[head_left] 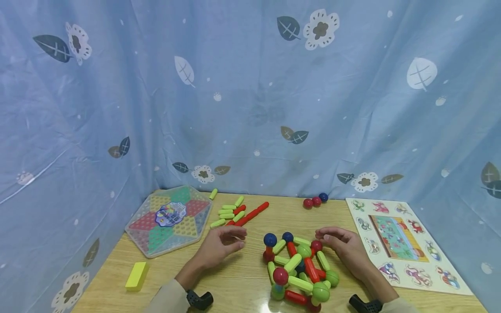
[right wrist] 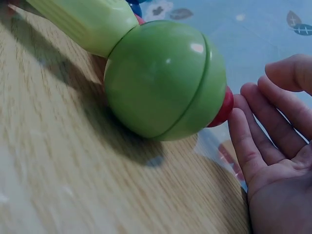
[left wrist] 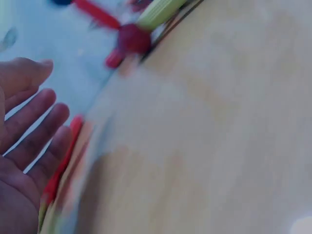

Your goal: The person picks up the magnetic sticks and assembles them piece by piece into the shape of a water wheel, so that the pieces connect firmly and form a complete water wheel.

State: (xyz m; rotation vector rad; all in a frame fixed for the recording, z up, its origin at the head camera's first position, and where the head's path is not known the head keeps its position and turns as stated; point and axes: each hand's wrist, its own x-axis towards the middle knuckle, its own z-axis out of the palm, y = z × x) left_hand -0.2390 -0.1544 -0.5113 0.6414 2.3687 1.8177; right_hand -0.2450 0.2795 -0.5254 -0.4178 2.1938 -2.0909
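A structure of balls and rods in red, green and blue (head_left: pixel 300 284) stands on the table between my hands. My left hand (head_left: pixel 221 248) is held to its left, fingers loosely bent and holding nothing; the left wrist view shows the same hand (left wrist: pixel 29 141) with fingers spread apart. On the other side, my right hand (head_left: pixel 346 248) is beside the structure, its fingertips close to a red ball (head_left: pixel 316 246). In the right wrist view a large green ball (right wrist: pixel 163 80) joins a light green rod (right wrist: pixel 92 22), and the relaxed fingers (right wrist: pixel 248 141) hold nothing.
Several loose green rods (head_left: pixel 226 216) and red rods (head_left: pixel 254 213) lie behind my left hand. A hexagonal game board (head_left: pixel 176 219) and a yellow block (head_left: pixel 137 276) are at left. Red and blue balls (head_left: pixel 316 201) sit at the back, and a picture puzzle board (head_left: pixel 415 278) lies at right.
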